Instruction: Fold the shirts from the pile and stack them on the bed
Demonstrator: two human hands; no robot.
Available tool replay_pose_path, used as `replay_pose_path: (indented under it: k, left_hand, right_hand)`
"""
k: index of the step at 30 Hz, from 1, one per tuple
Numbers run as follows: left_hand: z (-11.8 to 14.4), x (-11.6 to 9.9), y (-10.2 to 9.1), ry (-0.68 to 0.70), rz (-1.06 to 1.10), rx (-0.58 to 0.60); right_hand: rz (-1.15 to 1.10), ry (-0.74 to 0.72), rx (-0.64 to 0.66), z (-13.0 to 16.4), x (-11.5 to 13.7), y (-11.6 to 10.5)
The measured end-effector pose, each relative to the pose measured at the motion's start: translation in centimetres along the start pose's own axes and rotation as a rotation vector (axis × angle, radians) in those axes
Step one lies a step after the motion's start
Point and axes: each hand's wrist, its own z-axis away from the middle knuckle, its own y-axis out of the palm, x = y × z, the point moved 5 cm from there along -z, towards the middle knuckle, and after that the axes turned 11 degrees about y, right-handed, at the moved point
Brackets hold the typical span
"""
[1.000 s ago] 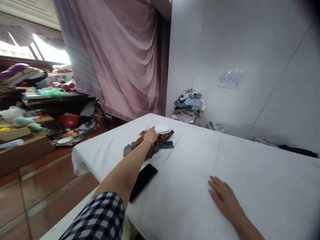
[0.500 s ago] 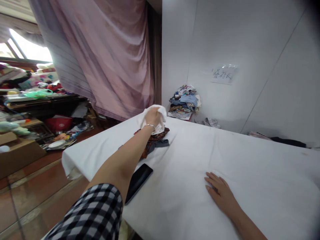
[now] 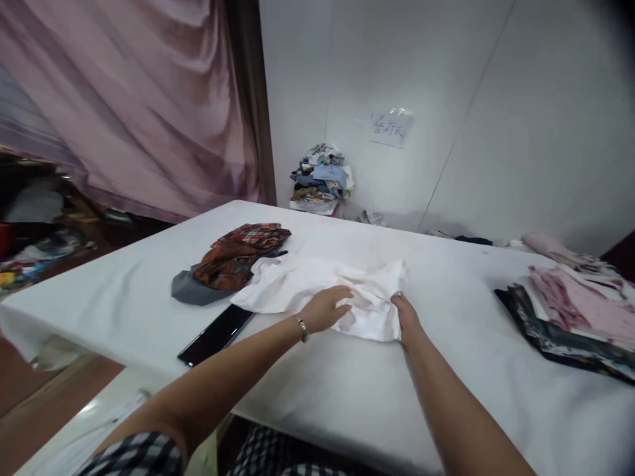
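Observation:
A rumpled white garment (image 3: 288, 281) lies stretched sideways across the white-covered table in front of me. My left hand (image 3: 326, 309), with a bracelet at the wrist, rests on its near middle part, thumb and fingers apart. At the garment's right end, my right hand (image 3: 407, 318) grips the edge, the thumb on top and the other fingers partly hidden. To the left, a heap of brown, plaid and grey clothes (image 3: 228, 264) touches or nearly touches the white garment. A black phone (image 3: 217, 336) lies near the table's front edge, close to the garment's left end.
Folded clothes (image 3: 575, 311), pink on top, are stacked on the table (image 3: 342, 390) at the right. Behind the table, a tall clothes pile (image 3: 322, 175) stands by the wall under a handwritten paper sign (image 3: 391, 127). A pink curtain (image 3: 163, 99) hangs at the back left.
My left hand has brought the white garment from the dark heap to the middle, where it is now spread out. My right hand has gone from lying flat to gripping its edge. The view has turned right.

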Motion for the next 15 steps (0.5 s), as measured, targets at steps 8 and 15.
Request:
replay_pose_path:
  k: [8, 15]
  left_hand:
    - [2.8, 5.3, -1.0, -0.38, -0.338, 0.079]
    - [2.7, 4.0, 0.1, -0.334, -0.326, 0.106]
  right_hand:
    - [-0.053, 0.034, -0.087, -0.4, 0.3, -0.2]
    - [0.044, -0.23, -0.343, 0.3, 4.4, -4.0]
